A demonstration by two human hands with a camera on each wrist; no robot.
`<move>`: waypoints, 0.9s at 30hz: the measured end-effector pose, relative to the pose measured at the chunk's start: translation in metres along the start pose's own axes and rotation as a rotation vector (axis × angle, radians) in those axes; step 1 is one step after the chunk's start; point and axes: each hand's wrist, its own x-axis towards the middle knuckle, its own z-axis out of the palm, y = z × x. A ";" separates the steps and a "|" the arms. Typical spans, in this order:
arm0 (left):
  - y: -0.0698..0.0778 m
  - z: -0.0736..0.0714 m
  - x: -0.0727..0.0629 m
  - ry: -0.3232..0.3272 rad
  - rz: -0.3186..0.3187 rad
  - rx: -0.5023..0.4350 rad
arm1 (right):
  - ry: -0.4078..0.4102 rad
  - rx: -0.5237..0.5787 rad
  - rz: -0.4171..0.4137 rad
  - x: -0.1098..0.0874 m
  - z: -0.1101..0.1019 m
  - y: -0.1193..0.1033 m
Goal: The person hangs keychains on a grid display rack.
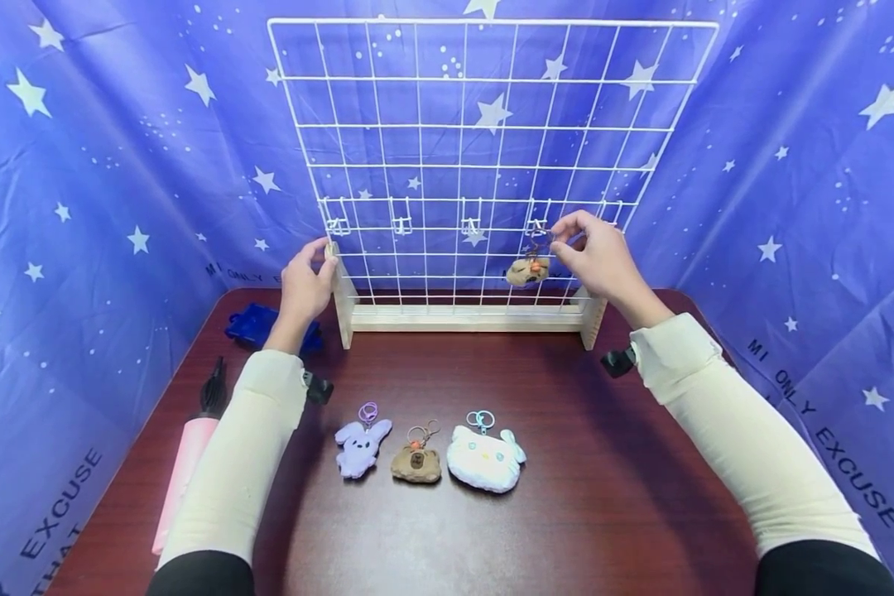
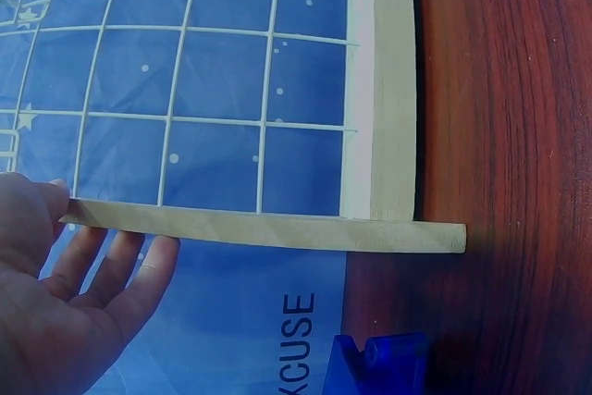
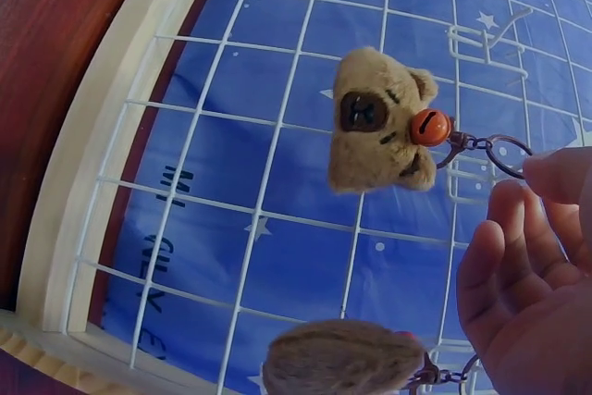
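My left hand (image 1: 305, 283) grips the upper end of the wooden side post (image 1: 343, 298) of a white wire grid rack, thumb on one side and fingers on the other. With thumb and fingertips, my right hand (image 1: 602, 258) pinches the metal ring of a brown capybara plush keychain (image 3: 377, 122) that has an orange bell. This keychain hangs in front of the grid (image 1: 484, 167), close by a white hook (image 1: 538, 227). Below it in the right wrist view, a second brown plush keychain (image 3: 338, 358) hangs; my right hand hides it in the head view.
Three plush keychains lie on the table: a purple rabbit (image 1: 359, 447), a brown capybara (image 1: 417, 463) and a white cat (image 1: 484, 459). More hooks (image 1: 402, 225) line the grid. A blue plastic object (image 1: 257, 324) and a pink cylinder with a black top (image 1: 182, 472) are at left.
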 end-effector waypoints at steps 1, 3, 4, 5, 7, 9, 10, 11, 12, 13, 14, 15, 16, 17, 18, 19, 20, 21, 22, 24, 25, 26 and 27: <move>0.000 0.000 0.000 -0.001 0.001 0.002 | -0.002 0.002 0.003 -0.002 0.000 0.000; -0.001 0.000 -0.001 -0.002 0.003 0.002 | -0.005 0.006 0.000 -0.005 0.002 0.002; -0.002 0.000 -0.001 -0.002 0.003 0.000 | -0.008 0.007 0.000 -0.007 0.004 0.003; -0.002 0.000 -0.002 0.000 0.003 0.000 | -0.008 0.003 -0.007 -0.008 0.005 0.004; -0.002 0.000 -0.002 0.003 0.003 -0.002 | -0.014 0.008 -0.023 -0.011 0.009 0.005; -0.002 -0.001 -0.002 0.003 0.001 -0.005 | -0.021 0.011 -0.030 -0.014 0.012 0.006; -0.001 -0.001 -0.002 0.002 -0.001 -0.005 | -0.024 0.014 -0.032 -0.015 0.013 0.007; -0.001 -0.001 -0.001 0.000 -0.002 -0.006 | -0.026 0.016 -0.037 -0.017 0.015 0.007; 0.000 -0.001 -0.001 -0.003 -0.003 -0.007 | -0.032 0.022 -0.041 -0.018 0.016 0.007; 0.000 -0.002 0.000 -0.005 -0.004 -0.006 | -0.035 0.022 -0.046 -0.020 0.016 0.007; 0.001 -0.002 0.000 -0.005 -0.005 -0.006 | -0.039 0.026 -0.053 -0.021 0.017 0.008; 0.001 -0.002 0.000 -0.004 -0.004 -0.006 | -0.045 0.023 -0.068 -0.023 0.018 0.008; 0.002 -0.002 0.001 -0.004 -0.003 -0.005 | -0.051 0.019 -0.082 -0.025 0.020 0.009; 0.002 -0.002 0.001 -0.002 -0.001 -0.005 | -0.060 0.015 -0.097 -0.026 0.021 0.010; 0.002 -0.002 0.001 0.000 -0.001 -0.005 | -0.072 0.016 -0.111 -0.028 0.023 0.011; 0.001 -0.002 0.001 0.002 0.000 -0.004 | -0.086 0.024 -0.127 -0.030 0.025 0.012; 0.001 -0.002 0.001 0.003 0.000 -0.003 | -0.102 0.031 -0.139 -0.033 0.027 0.013; 0.001 -0.002 0.001 0.004 -0.001 -0.001 | -0.117 0.030 -0.145 -0.035 0.030 0.014; 0.000 -0.002 0.000 0.006 0.000 0.003 | -0.133 0.038 -0.151 -0.038 0.033 0.015; 0.000 -0.001 0.000 0.009 0.005 0.007 | -0.156 0.050 -0.167 -0.044 0.040 0.016; 0.000 -0.001 -0.001 0.010 0.008 0.008 | -0.169 0.054 -0.174 -0.047 0.044 0.017; 0.000 -0.001 -0.001 0.010 0.011 0.008 | -0.182 0.048 -0.179 -0.050 0.047 0.018; 0.000 -0.001 -0.001 0.012 0.015 0.007 | -0.200 0.046 -0.186 -0.052 0.051 0.019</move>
